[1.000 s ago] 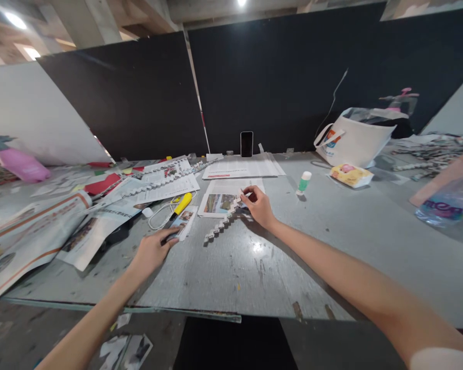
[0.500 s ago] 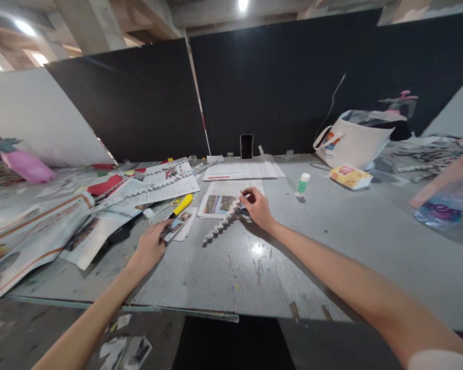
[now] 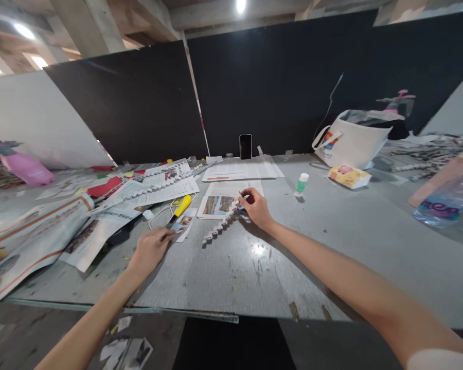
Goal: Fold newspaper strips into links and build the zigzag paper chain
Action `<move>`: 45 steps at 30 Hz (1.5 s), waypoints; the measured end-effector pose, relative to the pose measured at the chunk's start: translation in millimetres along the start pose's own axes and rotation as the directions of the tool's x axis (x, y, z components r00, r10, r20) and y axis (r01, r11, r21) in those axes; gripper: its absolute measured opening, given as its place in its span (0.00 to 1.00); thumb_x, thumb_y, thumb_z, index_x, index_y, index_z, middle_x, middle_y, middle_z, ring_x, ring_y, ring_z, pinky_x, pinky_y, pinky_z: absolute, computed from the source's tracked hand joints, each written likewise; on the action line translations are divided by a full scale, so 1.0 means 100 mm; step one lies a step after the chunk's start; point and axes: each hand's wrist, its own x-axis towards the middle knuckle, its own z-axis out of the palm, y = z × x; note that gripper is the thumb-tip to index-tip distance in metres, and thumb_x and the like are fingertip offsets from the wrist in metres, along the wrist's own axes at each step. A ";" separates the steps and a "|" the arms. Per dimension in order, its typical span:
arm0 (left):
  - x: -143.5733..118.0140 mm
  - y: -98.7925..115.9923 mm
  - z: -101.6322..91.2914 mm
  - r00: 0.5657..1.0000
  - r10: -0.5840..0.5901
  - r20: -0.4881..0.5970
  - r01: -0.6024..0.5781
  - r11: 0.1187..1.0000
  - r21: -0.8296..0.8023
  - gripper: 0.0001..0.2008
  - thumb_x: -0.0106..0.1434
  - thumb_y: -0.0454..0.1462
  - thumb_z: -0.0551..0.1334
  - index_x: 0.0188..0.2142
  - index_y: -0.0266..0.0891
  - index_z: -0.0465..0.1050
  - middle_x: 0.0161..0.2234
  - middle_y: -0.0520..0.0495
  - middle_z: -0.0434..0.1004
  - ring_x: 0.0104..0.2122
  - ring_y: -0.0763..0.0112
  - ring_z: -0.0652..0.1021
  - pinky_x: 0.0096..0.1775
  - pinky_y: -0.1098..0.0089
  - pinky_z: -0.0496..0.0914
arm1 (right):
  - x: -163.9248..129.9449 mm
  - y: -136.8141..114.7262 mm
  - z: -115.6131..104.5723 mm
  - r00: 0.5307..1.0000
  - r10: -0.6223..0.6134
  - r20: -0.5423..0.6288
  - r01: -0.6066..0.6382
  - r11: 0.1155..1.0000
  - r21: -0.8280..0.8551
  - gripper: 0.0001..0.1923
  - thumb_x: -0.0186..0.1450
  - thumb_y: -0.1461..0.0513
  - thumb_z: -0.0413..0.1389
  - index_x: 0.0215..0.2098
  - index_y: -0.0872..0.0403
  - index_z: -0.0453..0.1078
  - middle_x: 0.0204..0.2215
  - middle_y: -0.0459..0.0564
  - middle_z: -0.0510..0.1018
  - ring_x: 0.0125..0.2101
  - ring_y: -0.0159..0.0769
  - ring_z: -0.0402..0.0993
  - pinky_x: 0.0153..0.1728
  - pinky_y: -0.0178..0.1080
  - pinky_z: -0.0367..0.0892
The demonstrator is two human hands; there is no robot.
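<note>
My right hand pinches the upper end of a zigzag chain of folded paper. The chain slants down to the left, its lower part over the bare tabletop. Behind it lies a printed sheet with a landscape photo. My left hand is low over the table, fingers curled together at the near edge of some small printed paper pieces. What those fingertips hold, if anything, is too small to make out. A yellow-handled cutter lies just beyond them, beside a white cord.
A phone stands upright behind a stack of papers. To the right are a glue stick, a tissue pack, a white bag and a plastic bottle. Printed sheets and further paper chains cover the left side.
My left hand has drawn back slightly toward me from the small paper pieces, and its fingers have curled in. My right hand and the chain stay nearly still.
</note>
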 end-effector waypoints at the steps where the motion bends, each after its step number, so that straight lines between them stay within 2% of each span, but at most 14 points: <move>1: 0.01 0.01 0.00 1.000 -0.009 -0.016 0.010 1.000 0.012 0.17 0.71 0.46 0.54 0.39 0.43 0.79 0.42 0.42 0.86 0.45 0.57 0.83 0.50 0.62 0.75 | 0.00 0.00 0.00 1.000 0.000 0.002 0.000 1.000 -0.003 0.12 0.68 0.49 0.58 0.40 0.49 0.70 0.36 0.49 0.81 0.30 0.39 0.74 0.37 0.42 0.70; 6: 0.09 0.05 0.00 0.995 -0.034 -0.091 0.041 0.997 0.070 0.15 0.71 0.46 0.55 0.38 0.41 0.77 0.42 0.43 0.84 0.45 0.57 0.82 0.51 0.62 0.73 | -0.01 -0.02 -0.01 1.000 -0.007 0.005 0.007 1.000 0.000 0.13 0.69 0.49 0.58 0.40 0.49 0.70 0.36 0.49 0.81 0.31 0.39 0.74 0.37 0.41 0.70; 8: 0.10 0.11 0.00 0.999 -0.004 -0.044 0.011 0.989 0.148 0.15 0.72 0.45 0.55 0.37 0.41 0.76 0.41 0.41 0.83 0.45 0.56 0.82 0.50 0.62 0.73 | -0.01 -0.02 -0.01 1.000 -0.008 0.003 0.008 1.000 0.006 0.13 0.69 0.49 0.58 0.40 0.49 0.70 0.36 0.49 0.80 0.30 0.39 0.74 0.36 0.41 0.70; 11: 0.06 0.27 0.01 0.991 -0.016 0.132 -0.025 0.953 0.302 0.16 0.73 0.43 0.53 0.35 0.40 0.76 0.38 0.38 0.82 0.42 0.54 0.82 0.46 0.61 0.74 | -0.01 0.00 0.00 1.000 0.000 0.003 0.000 1.000 0.009 0.13 0.68 0.48 0.59 0.39 0.49 0.70 0.35 0.49 0.80 0.29 0.38 0.74 0.36 0.41 0.69; 15: -0.01 0.45 0.04 0.977 -0.134 0.168 0.057 0.914 0.401 0.22 0.75 0.43 0.48 0.36 0.38 0.77 0.37 0.34 0.82 0.42 0.48 0.83 0.42 0.58 0.75 | -0.01 -0.02 -0.02 0.999 0.022 0.029 -0.023 1.000 0.013 0.16 0.68 0.46 0.59 0.40 0.49 0.70 0.35 0.50 0.80 0.30 0.39 0.74 0.36 0.42 0.70; 18: -0.02 0.49 0.04 0.974 -0.143 0.178 0.063 0.918 0.391 0.23 0.76 0.43 0.47 0.36 0.38 0.78 0.37 0.34 0.82 0.44 0.48 0.83 0.44 0.58 0.75 | -0.02 -0.04 -0.03 0.999 0.016 0.030 -0.016 1.000 0.010 0.17 0.68 0.45 0.59 0.39 0.49 0.70 0.34 0.50 0.80 0.30 0.39 0.74 0.36 0.42 0.70; 22: -0.01 0.48 0.04 0.979 -0.113 0.168 0.041 0.924 0.381 0.19 0.75 0.45 0.52 0.44 0.37 0.78 0.41 0.32 0.82 0.48 0.45 0.81 0.44 0.58 0.75 | -0.02 -0.04 -0.02 1.000 0.001 0.031 -0.001 1.000 -0.005 0.16 0.68 0.46 0.59 0.39 0.49 0.70 0.35 0.50 0.80 0.30 0.39 0.74 0.37 0.42 0.70; 27: 0.03 0.50 0.05 0.972 -0.137 0.189 0.055 0.922 0.384 0.18 0.74 0.44 0.53 0.48 0.36 0.78 0.43 0.32 0.82 0.48 0.44 0.82 0.43 0.57 0.75 | -0.02 -0.02 -0.01 1.000 0.002 0.019 -0.002 1.000 0.004 0.14 0.68 0.48 0.59 0.39 0.49 0.70 0.35 0.49 0.80 0.29 0.38 0.73 0.36 0.42 0.70; 33: 0.07 0.55 0.04 0.964 -0.172 0.201 0.080 0.913 0.400 0.17 0.74 0.41 0.52 0.47 0.37 0.78 0.43 0.33 0.83 0.47 0.48 0.83 0.43 0.61 0.74 | -0.02 -0.04 -0.01 1.000 -0.002 0.024 0.002 1.000 -0.001 0.13 0.68 0.49 0.59 0.39 0.49 0.71 0.35 0.49 0.80 0.30 0.38 0.73 0.37 0.41 0.71; 38: 0.14 0.54 0.04 0.972 -0.163 0.167 0.097 0.932 0.349 0.16 0.73 0.41 0.54 0.44 0.36 0.78 0.43 0.33 0.83 0.45 0.51 0.83 0.44 0.63 0.74 | -0.02 -0.05 -0.01 0.999 -0.017 0.029 0.017 1.000 -0.006 0.13 0.68 0.50 0.59 0.40 0.50 0.71 0.36 0.49 0.80 0.29 0.38 0.73 0.37 0.41 0.70; 45: 0.27 0.53 0.01 0.957 -0.166 0.237 0.106 0.963 0.248 0.14 0.70 0.39 0.56 0.43 0.36 0.80 0.43 0.35 0.85 0.45 0.52 0.83 0.44 0.64 0.72 | -0.02 -0.08 -0.03 0.998 -0.022 0.065 0.022 1.000 -0.007 0.16 0.70 0.47 0.58 0.41 0.50 0.71 0.35 0.51 0.80 0.31 0.40 0.75 0.36 0.42 0.69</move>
